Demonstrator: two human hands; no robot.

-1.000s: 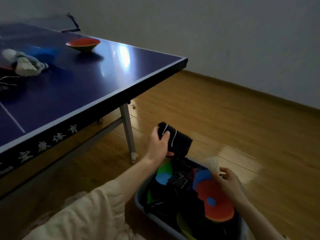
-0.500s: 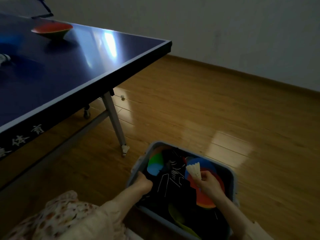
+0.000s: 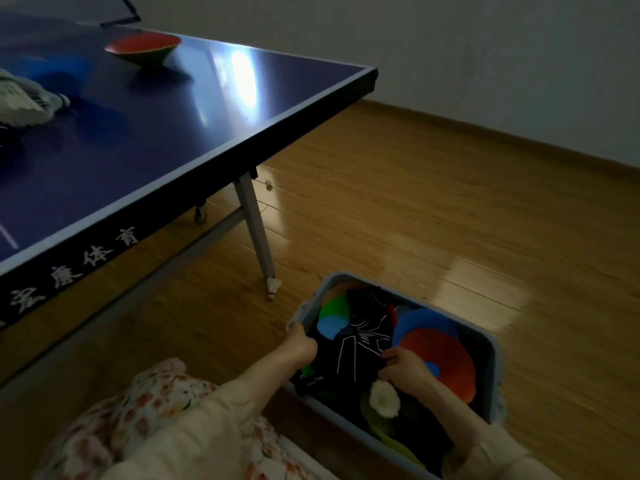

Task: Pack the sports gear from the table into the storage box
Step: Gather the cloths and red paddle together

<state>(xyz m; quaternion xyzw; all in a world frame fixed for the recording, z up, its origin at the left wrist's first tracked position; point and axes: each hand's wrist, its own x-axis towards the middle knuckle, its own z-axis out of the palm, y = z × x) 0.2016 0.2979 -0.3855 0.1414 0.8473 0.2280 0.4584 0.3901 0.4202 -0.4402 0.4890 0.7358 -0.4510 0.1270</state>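
The grey storage box (image 3: 492, 344) sits on the floor at the lower right. Inside lie a black cloth with white lines (image 3: 360, 344), a red disc (image 3: 446, 362), and blue and green discs (image 3: 332, 313). My left hand (image 3: 302, 344) reaches down along the box's left wall beside the black cloth, its fingers hidden. My right hand (image 3: 405, 370) is low in the box with its fingers curled, and a white shuttlecock (image 3: 382, 398) is held at its palm side. On the blue table (image 3: 207, 133) remain a red and green cone (image 3: 143, 48) and white shuttlecocks (image 3: 20, 98).
The table's metal leg (image 3: 258, 237) stands just left of the box, with another shuttlecock (image 3: 273, 285) on the floor at its foot. A small ball (image 3: 267, 182) lies under the table edge. Wooden floor spreads to the right, up to a white wall.
My left hand has lowered the rolled black cloth into the box and now sits at its left wall. My right hand has dropped deeper with the shuttlecock, turning its feathers toward me.
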